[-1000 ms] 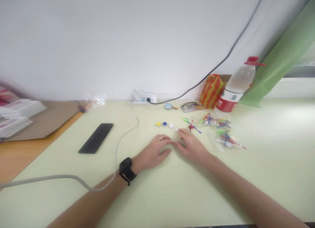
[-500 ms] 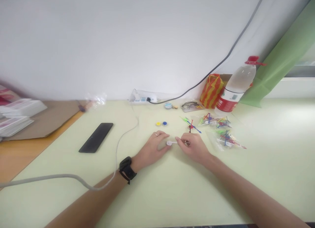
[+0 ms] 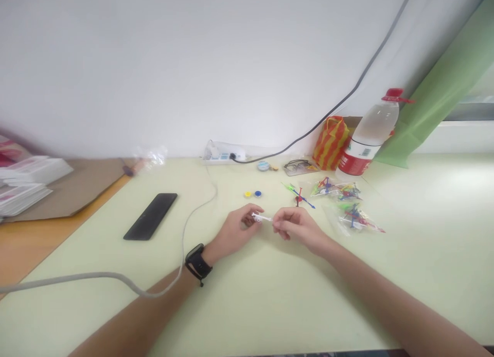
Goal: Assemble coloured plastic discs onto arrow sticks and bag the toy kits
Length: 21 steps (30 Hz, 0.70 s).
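A small white plastic piece [image 3: 264, 218], with a thin arm and a rounded end, is held level between my two hands just above the table. My left hand [image 3: 237, 227], with a black watch at the wrist, pinches the rounded end between thumb and fingers. At the other end, the fingertips of my right hand [image 3: 299, 226] close on the thin arm. Beyond the hands lie a yellow disc [image 3: 247, 194] and a blue disc [image 3: 258, 194]. Crossed green, red and blue plastic sticks [image 3: 299, 196] lie just past my right hand.
Clear bags of colourful plastic pieces [image 3: 357, 218] lie to the right. A large bottle [image 3: 365, 138] and a striped bag [image 3: 331, 143] stand behind them. A black phone-like slab [image 3: 150, 216] lies left, near a pale cable [image 3: 183, 238]. A power strip [image 3: 226, 155] sits by the wall.
The white piece has been raised from the tabletop, and my left fingers have closed on its rounded end. My right hand has turned slightly and shifted left.
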### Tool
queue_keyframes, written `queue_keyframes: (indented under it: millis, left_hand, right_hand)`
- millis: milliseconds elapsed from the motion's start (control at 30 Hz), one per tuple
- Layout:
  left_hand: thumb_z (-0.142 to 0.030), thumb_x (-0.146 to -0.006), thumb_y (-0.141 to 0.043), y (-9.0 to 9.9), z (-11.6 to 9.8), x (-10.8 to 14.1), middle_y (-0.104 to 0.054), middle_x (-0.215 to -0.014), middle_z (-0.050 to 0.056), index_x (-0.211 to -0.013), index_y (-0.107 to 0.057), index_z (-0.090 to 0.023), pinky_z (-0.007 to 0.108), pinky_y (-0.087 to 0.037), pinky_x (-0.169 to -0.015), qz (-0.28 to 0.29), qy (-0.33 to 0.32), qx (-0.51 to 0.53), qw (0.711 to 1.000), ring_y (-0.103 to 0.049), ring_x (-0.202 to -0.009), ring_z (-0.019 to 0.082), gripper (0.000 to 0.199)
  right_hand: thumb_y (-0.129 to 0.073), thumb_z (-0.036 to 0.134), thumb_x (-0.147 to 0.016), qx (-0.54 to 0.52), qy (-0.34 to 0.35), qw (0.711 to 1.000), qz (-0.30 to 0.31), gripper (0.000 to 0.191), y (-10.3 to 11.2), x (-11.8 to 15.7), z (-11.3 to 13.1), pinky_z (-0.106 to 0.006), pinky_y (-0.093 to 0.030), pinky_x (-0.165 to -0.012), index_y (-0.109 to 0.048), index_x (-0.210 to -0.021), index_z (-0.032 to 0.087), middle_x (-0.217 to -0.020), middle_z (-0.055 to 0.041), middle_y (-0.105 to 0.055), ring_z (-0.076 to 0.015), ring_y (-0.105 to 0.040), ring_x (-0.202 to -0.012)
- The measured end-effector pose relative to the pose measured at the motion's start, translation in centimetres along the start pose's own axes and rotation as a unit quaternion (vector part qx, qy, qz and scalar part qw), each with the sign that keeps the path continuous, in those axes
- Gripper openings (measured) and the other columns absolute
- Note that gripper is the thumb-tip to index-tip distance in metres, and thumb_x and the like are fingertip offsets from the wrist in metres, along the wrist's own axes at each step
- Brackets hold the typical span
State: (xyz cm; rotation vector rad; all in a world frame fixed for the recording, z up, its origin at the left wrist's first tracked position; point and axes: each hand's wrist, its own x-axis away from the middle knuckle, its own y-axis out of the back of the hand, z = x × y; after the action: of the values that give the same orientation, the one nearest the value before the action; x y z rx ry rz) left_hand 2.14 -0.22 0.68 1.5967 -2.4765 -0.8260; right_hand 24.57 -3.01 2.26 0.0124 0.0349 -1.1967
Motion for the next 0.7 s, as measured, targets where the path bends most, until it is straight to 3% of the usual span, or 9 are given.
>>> queue_keyframes:
  millis: [133,300,533,700]
  left_hand:
    - [-0.029,-0.091,-0.064,-0.1,0.2,-0.2,-0.075,-0.095,0.004,-0.108,-0.071,-0.021,0.031,-0.057,-0.079,0.002,0.024,0.033,0.999,-0.071,-0.087,0.02,0.019]
    - [-0.025,-0.088,-0.066,-0.3,-0.2,-0.1,-0.076,-0.092,0.004,-0.102,-0.071,-0.019,0.031,-0.057,-0.079,0.004,0.037,0.042,0.998,-0.072,-0.084,0.019,0.016]
    - [-0.024,-0.09,-0.063,-0.3,-0.9,0.2,-0.074,-0.086,0.0,-0.098,-0.072,-0.02,0.024,-0.05,-0.065,0.018,0.004,0.014,1.0,-0.064,-0.075,0.015,0.013]
    - [-0.021,-0.088,-0.064,-0.3,-0.8,0.2,-0.074,-0.088,0.001,-0.096,-0.074,-0.018,0.023,-0.05,-0.069,0.019,0.0,0.018,1.0,-0.065,-0.078,0.015,0.013]
  right_hand:
    - [-0.063,0.028,-0.081,-0.032,-0.029,0.999,0.031,0.013,-0.5,-0.1,-0.3,-0.028,-0.047,-0.058,-0.07,-0.086,0.018,-0.078,-0.0026,-0.069,-0.0128,-0.058,-0.059]
    - [-0.055,0.021,-0.078,-0.032,-0.07,0.996,0.042,0.013,-0.7,-0.3,-0.8,-0.025,-0.042,-0.055,-0.064,-0.086,0.019,-0.075,0.0001,-0.065,-0.0113,-0.055,-0.057]
    - [-0.053,0.018,-0.082,0.006,-0.061,0.997,0.036,0.016,-1.1,0.1,-0.7,-0.023,-0.032,-0.054,-0.057,-0.096,0.023,-0.068,0.0057,-0.053,-0.0114,-0.045,-0.059]
    - [-0.056,0.023,-0.087,0.025,-0.047,0.998,0.027,0.005,-1.4,0.0,-0.8,-0.025,-0.029,-0.056,-0.058,-0.091,0.021,-0.069,0.0054,-0.047,-0.0113,-0.041,-0.061]
